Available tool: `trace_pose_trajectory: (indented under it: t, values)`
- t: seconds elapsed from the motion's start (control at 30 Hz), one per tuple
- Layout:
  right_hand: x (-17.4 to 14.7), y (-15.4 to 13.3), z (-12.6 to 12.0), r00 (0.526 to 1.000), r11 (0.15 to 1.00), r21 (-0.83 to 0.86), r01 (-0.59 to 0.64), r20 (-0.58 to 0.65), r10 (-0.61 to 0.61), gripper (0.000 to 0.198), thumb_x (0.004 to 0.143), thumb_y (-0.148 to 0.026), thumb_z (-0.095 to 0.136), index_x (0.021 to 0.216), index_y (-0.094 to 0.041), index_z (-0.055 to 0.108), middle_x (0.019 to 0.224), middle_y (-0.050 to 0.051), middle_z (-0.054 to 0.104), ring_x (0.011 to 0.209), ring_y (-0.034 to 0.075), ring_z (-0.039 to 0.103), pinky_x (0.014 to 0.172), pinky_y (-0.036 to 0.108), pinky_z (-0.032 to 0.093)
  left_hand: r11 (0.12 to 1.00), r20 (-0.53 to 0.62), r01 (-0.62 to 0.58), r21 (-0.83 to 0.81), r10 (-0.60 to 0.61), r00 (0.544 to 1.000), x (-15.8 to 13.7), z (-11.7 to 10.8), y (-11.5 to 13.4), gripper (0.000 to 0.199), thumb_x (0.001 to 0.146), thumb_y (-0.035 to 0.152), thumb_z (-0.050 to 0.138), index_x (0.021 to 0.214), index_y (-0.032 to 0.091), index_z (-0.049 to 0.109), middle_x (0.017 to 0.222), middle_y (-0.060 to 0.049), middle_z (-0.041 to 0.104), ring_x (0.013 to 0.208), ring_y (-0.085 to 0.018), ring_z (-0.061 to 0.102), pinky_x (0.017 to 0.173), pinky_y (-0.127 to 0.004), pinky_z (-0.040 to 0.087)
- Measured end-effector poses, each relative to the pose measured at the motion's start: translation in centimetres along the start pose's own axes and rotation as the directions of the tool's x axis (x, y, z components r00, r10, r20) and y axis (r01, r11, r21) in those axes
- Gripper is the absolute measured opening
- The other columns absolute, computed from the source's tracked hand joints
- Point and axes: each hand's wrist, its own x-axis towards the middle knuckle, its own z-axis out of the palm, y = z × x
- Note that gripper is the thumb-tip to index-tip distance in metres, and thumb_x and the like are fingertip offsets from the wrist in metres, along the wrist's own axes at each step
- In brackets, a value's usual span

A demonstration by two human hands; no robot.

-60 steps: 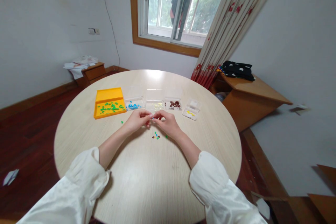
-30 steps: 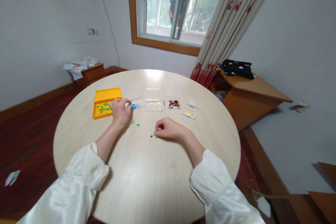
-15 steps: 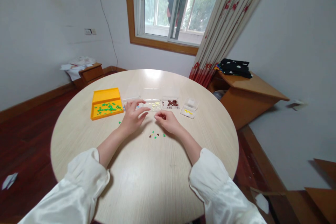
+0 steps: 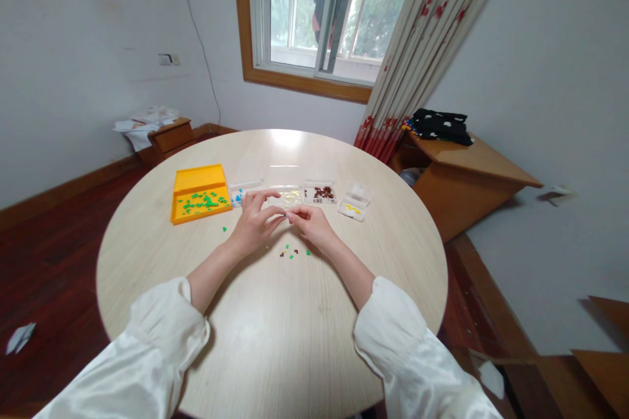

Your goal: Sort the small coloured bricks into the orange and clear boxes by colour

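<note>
Over the middle of the round table, my left hand point(image 4: 254, 219) and my right hand point(image 4: 313, 224) meet at the fingertips. A tiny bluish piece point(image 4: 285, 215) shows between them, too small to name. Both hands are closed in a pinch around it, the left index finger arching above. Loose brown pieces point(image 4: 296, 251), green pieces point(image 4: 291, 256) and a yellow bit lie on the tabletop just below. A single green piece point(image 4: 225, 229) rests to the left of my left wrist.
Behind my hands stand a yellow box point(image 4: 173, 213) of green pieces and clear boxes with blue pieces point(image 4: 238, 198), pale yellow pieces point(image 4: 293, 197), brown pieces point(image 4: 324, 194) and yellow pieces point(image 4: 352, 208). The table point(image 4: 275, 334) has a curved edge. A wooden cabinet point(image 4: 472, 173) stands right.
My left hand has moved right and its fingers have closed in, so its fingertips now meet those of my right hand. The right hand has barely moved.
</note>
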Motion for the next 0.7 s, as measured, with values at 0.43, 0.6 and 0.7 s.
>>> trace_pose_trajectory:
  t: [0.43, 0.6, 0.7]
  values:
    - [-1.6, -1.7, -0.7, 0.92, 0.951, -0.303, -0.053, 0.356, 0.165, 0.013, 0.067, -0.023, 0.066, 0.071, -0.011, 0.067, 0.056, -0.002, 0.056, 0.052, 0.008, 0.046, 0.05, 0.021, 0.034, 0.829, -0.159, 0.521, 0.202, -0.497, 0.853, -0.3, -0.9, -6.3, 0.012, 0.077, 0.026, 0.06, 0.07, 0.019, 0.067, 0.097, -0.009, 0.058, 0.095, -0.028, 0.047, 0.083, -0.046, 0.032]
    - [-1.5, -1.7, -1.2, 0.89, 0.932, -0.363, -0.022, 0.416, 0.183, 0.011, 0.068, -0.018, 0.065, 0.075, -0.01, 0.069, 0.058, -0.001, 0.056, 0.055, 0.008, 0.047, 0.052, 0.021, 0.035, 0.791, -0.095, 0.56, 0.245, -0.556, 0.826, -0.5, -0.7, -6.5, 0.013, 0.077, 0.026, 0.058, 0.071, 0.019, 0.067, 0.1, -0.009, 0.059, 0.099, -0.03, 0.046, 0.084, -0.046, 0.032]
    - [-1.5, -1.6, -1.4, 0.888, 0.914, -0.405, 0.013, 0.426, 0.176, 0.011, 0.067, -0.016, 0.065, 0.076, -0.011, 0.07, 0.061, 0.0, 0.058, 0.057, 0.008, 0.047, 0.053, 0.02, 0.036, 0.774, -0.091, 0.578, 0.257, -0.576, 0.812, -0.5, -0.7, -6.7, 0.015, 0.077, 0.026, 0.057, 0.071, 0.018, 0.067, 0.1, -0.01, 0.059, 0.101, -0.031, 0.045, 0.085, -0.049, 0.031]
